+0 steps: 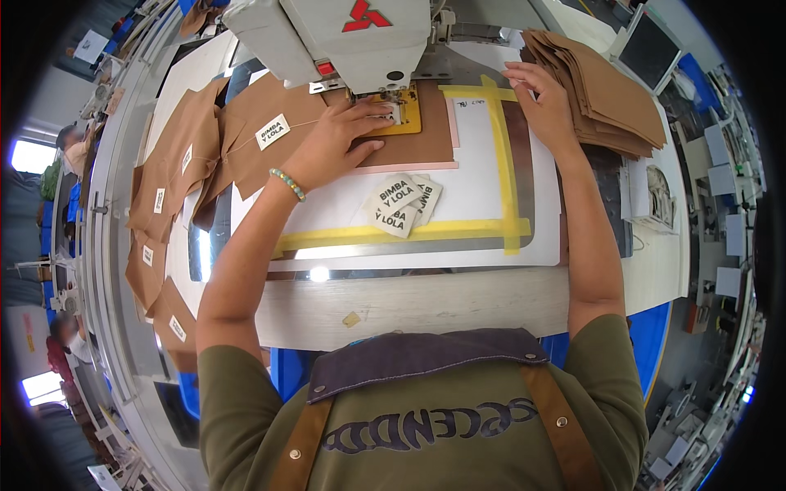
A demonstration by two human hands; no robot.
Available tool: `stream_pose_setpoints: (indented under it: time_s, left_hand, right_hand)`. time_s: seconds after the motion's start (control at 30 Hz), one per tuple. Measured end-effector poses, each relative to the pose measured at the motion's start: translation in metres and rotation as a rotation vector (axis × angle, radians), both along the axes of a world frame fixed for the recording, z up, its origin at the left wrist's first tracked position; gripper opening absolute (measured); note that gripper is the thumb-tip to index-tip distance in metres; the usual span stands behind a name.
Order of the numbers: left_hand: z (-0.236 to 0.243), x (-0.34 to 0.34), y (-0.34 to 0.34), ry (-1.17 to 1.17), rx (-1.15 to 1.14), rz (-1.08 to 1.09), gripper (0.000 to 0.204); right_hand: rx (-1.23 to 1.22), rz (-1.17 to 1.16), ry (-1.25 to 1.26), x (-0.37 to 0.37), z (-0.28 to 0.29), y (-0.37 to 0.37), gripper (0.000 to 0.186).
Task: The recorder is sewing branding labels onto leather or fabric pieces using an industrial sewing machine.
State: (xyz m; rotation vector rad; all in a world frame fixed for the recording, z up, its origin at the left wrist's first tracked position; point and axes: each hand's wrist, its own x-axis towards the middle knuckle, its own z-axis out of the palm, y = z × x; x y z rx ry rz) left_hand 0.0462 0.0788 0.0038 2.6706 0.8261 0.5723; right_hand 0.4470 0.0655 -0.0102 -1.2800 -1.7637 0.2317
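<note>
A white sewing machine head [360,41] stands over a brown fabric piece [422,151]. A yellow clamp frame [405,124] lies on that piece below the needle area, with a white patch in its opening. My left hand [332,147] rests on the fabric, fingers stretched toward the frame's left side; its fingertips touch at the frame's opening. My right hand [542,102] is right of the frame, fingers loosely apart and holding nothing, beside the stack of brown pieces [606,90]. Several loose white fabric labels [399,195] overlap on the white sheet in front of the fabric.
Yellow tape [393,232] borders the white sheet [327,217]. Brown pieces with sewn labels [246,139] trail over the table's left side, joined by thread. A small bundle of white pieces [657,196] sits at right, below a monitor [649,45]. Blue bins [651,344] show under the table.
</note>
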Motion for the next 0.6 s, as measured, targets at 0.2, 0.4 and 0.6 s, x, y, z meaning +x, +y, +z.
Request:
stream_pose_setpoints:
  time_s: [0.2,0.4,0.6]
  left_hand:
    - [0.000,0.000,0.003,0.030,0.040,-0.011,0.037]
    - [-0.002,0.001,0.017,0.093,-0.053,0.077,0.040]
    - [0.008,0.008,0.018,0.190,-0.165,0.267,0.044]
  right_hand:
    - [-0.028,0.014,0.011,-0.004,0.002,-0.004,0.023]
    - [-0.062,-0.004,0.001,-0.007,-0.001,-0.005,0.023]
    - [-0.040,0.036,-0.010,-0.009,-0.006,-0.005,0.021]
